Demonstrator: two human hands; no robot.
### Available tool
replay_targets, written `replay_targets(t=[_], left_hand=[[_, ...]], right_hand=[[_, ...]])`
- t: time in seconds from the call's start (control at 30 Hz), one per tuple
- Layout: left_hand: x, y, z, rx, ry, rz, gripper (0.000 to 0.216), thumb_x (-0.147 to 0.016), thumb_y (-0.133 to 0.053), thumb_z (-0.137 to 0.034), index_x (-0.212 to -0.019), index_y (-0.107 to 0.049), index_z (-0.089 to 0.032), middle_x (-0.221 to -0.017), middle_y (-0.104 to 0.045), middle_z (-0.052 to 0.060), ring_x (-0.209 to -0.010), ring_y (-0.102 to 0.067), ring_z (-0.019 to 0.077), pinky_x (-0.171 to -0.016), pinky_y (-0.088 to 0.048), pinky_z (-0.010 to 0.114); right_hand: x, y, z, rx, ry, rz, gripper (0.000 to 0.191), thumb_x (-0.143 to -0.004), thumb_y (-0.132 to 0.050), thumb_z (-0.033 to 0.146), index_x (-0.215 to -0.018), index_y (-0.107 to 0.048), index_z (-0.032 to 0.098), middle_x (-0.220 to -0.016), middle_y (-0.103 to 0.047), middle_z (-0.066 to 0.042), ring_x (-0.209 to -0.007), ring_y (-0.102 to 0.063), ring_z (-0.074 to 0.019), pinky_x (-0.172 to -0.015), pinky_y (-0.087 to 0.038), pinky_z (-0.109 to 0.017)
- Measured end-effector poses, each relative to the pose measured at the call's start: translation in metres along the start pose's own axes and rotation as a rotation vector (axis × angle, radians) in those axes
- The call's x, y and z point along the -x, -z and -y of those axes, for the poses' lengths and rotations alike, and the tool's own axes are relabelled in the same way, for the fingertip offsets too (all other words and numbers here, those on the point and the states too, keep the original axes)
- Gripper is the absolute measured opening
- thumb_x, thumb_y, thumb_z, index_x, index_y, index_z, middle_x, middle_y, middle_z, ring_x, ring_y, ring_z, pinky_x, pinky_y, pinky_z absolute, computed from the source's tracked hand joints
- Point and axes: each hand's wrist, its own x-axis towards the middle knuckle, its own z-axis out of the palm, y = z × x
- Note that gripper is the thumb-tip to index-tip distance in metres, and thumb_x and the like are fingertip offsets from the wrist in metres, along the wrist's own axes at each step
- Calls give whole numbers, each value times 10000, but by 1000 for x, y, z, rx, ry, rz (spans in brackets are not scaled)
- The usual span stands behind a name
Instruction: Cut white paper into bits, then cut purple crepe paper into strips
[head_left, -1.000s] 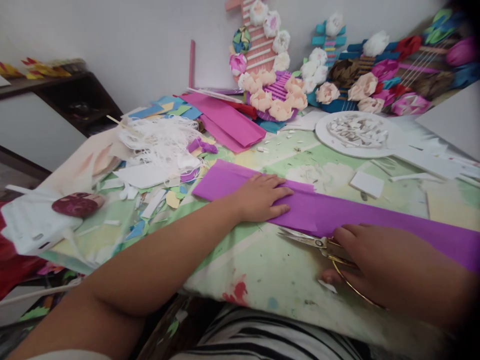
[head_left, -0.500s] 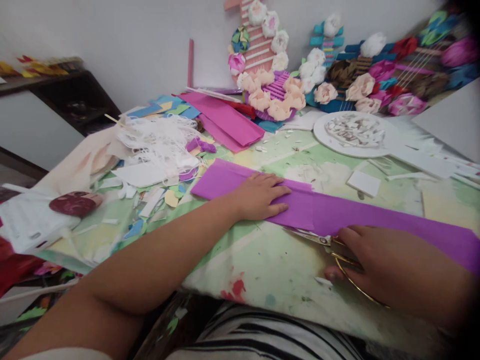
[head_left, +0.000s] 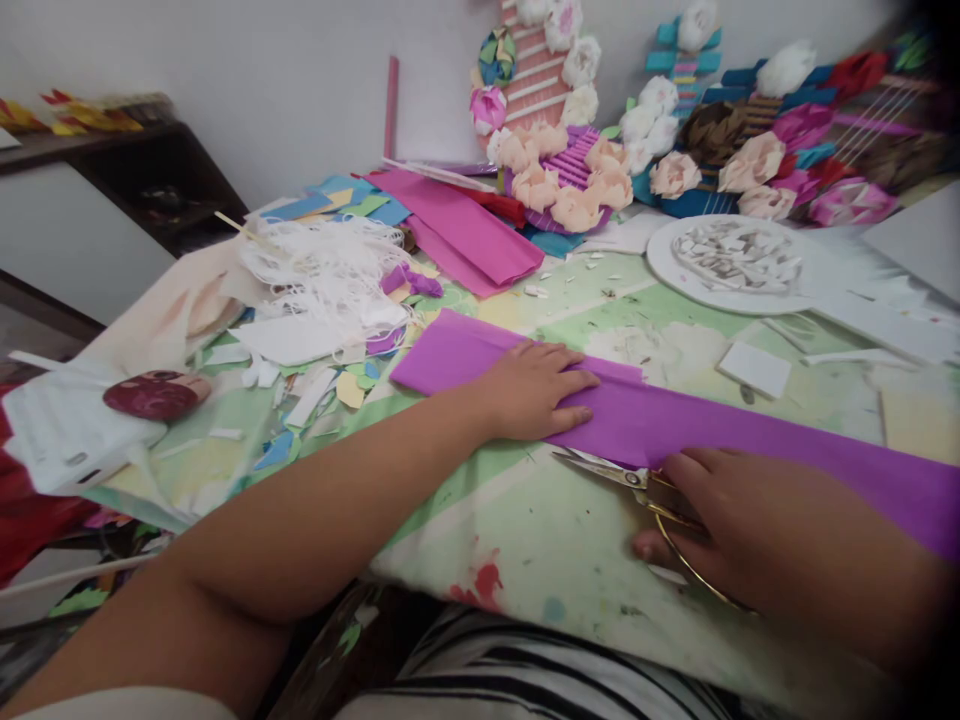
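A long folded strip of purple crepe paper (head_left: 697, 425) lies across the table from the middle to the right edge. My left hand (head_left: 532, 392) rests flat on its left part with the fingers spread, pressing it down. In my right hand (head_left: 742, 520) is a pair of gold-handled scissors (head_left: 636, 478), the thumb and fingers at the loops. The scissor blades point left along the paper's near edge, slightly apart. Part of the handles is hidden by my fingers.
White string (head_left: 322, 270) and paper scraps lie at the left, near a dark red computer mouse (head_left: 157, 394). Pink crepe paper (head_left: 465, 235) sits behind. A white guitar-shaped board (head_left: 667, 265) holds white scraps. Flower-covered guitar shapes (head_left: 562, 180) lean on the wall.
The whole view has shifted slightly, moving the scene a little to the right. The scissors and right hand have slid slightly left along the paper. My left hand stays on the paper.
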Motion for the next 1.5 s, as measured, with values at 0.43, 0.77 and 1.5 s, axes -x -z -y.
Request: replay_targets(t=[0.43, 0.77, 1.5], left_hand=[[2, -2, 1, -16, -15, -70, 432, -778, -246, -438, -1125, -384, -220, -1201, -364, 57, -1086, -305, 206, -896, -192, 384], [2, 1, 3, 58, -44, -146, 361, -791, -273, -364, -1006, -479, -160, -1014, -493, 71, -937, -415, 175, -814, -295, 323], [1, 1, 2, 82, -11, -165, 351, -790, -271, -372, -946, -509, -168, -942, -515, 57, -887, -426, 166, -784, -315, 319]], right_hand=[[-7, 0, 11, -35, 19, -75, 333, -666, -397, 522, -645, -494, 204, -577, -500, -25, -527, -440, -151, -471, -259, -264], [-7, 0, 15, -156, -119, -123, 355, -605, -481, 517, -728, -509, 185, -676, -542, -47, -609, -484, -167, -508, -340, -275], [-19, 3, 19, -95, -34, -105, 354, -653, -435, 517, -719, -549, 188, -687, -529, -65, -640, -477, -182, -527, -313, -285]])
